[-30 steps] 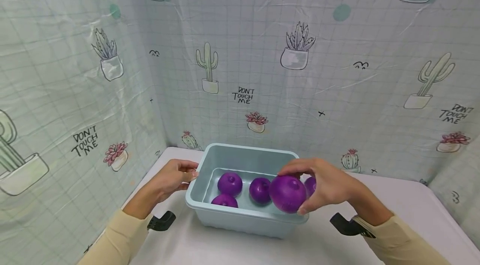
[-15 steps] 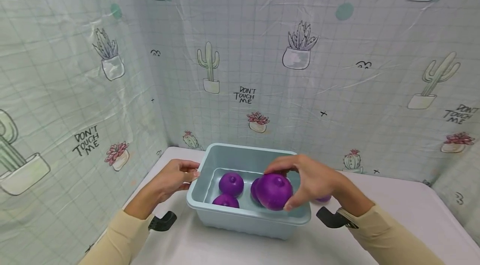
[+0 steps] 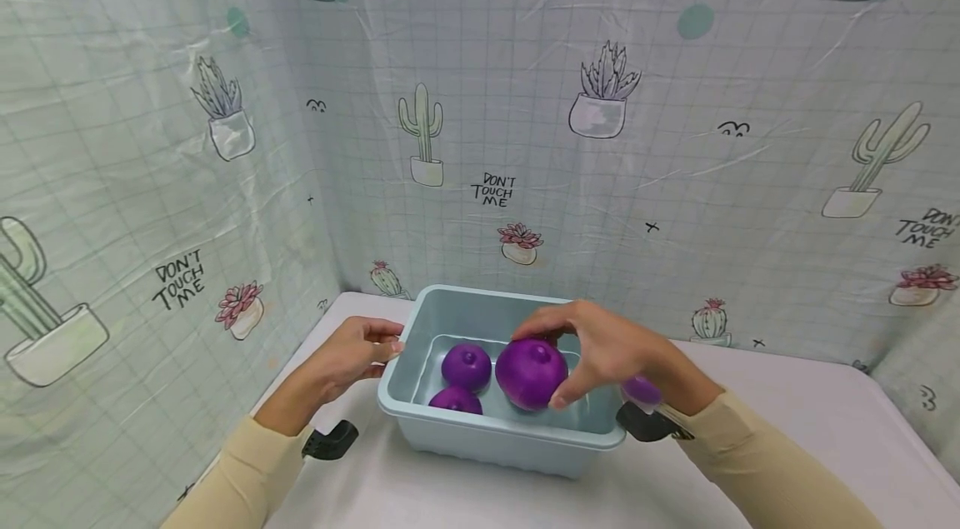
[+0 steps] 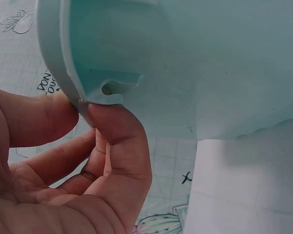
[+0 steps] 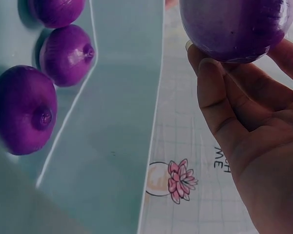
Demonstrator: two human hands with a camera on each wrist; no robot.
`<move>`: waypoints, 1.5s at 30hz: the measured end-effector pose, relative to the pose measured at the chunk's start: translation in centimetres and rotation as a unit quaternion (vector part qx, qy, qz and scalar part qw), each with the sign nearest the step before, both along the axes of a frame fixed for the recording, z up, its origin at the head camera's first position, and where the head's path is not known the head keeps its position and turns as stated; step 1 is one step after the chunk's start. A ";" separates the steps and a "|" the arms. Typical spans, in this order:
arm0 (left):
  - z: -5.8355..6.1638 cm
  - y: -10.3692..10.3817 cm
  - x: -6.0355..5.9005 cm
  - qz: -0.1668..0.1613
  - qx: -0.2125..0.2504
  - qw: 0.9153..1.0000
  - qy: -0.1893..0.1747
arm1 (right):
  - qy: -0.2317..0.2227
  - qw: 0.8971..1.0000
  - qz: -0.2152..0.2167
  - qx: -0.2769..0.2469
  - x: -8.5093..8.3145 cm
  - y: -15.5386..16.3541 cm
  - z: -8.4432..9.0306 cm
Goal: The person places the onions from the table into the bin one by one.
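Note:
A light blue plastic bin (image 3: 501,439) stands on the white table. My left hand (image 3: 371,348) pinches the bin's left rim (image 4: 63,63) between thumb (image 4: 119,141) and fingers. My right hand (image 3: 570,354) holds a large purple onion (image 3: 528,373) over the middle of the bin, fingers curled round it; in the right wrist view the onion (image 5: 232,29) sits at my fingertips. Two purple onions (image 3: 467,366) (image 3: 455,401) lie inside on the left; the right wrist view shows three (image 5: 23,112). Another purple onion (image 3: 641,389) shows outside the bin, half hidden by my right wrist.
A curtain printed with cacti (image 3: 420,129) hangs close behind and to the left of the table. White table surface (image 3: 780,429) stretches to the right of the bin. Black wrist mounts (image 3: 330,439) (image 3: 645,422) sit beside the bin's front corners.
My right hand has carried the large onion leftward, from over the bin's right rim to above its middle. The left hand has kept its hold on the left rim.

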State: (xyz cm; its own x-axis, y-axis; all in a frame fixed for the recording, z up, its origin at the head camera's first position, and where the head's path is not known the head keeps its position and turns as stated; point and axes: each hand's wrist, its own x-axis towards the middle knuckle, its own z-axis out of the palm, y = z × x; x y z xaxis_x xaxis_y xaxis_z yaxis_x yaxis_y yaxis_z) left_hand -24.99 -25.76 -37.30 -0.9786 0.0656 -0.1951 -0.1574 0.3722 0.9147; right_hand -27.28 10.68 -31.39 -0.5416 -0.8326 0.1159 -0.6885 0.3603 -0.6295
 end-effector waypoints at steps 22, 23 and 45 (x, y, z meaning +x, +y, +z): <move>-0.2 -0.2 -0.2 -0.015 0.019 1.000 0.000 | -0.031 0.999 -0.007 0.019 -2.1 -2.2 -0.4; -0.2 -0.2 -0.2 -0.013 0.019 1.000 -0.001 | -0.032 0.999 -0.010 0.026 -2.1 -2.3 -0.4; -0.2 -0.7 -0.4 -0.027 0.036 0.999 -0.001 | -0.025 0.991 -0.027 0.125 -1.8 -2.6 -0.3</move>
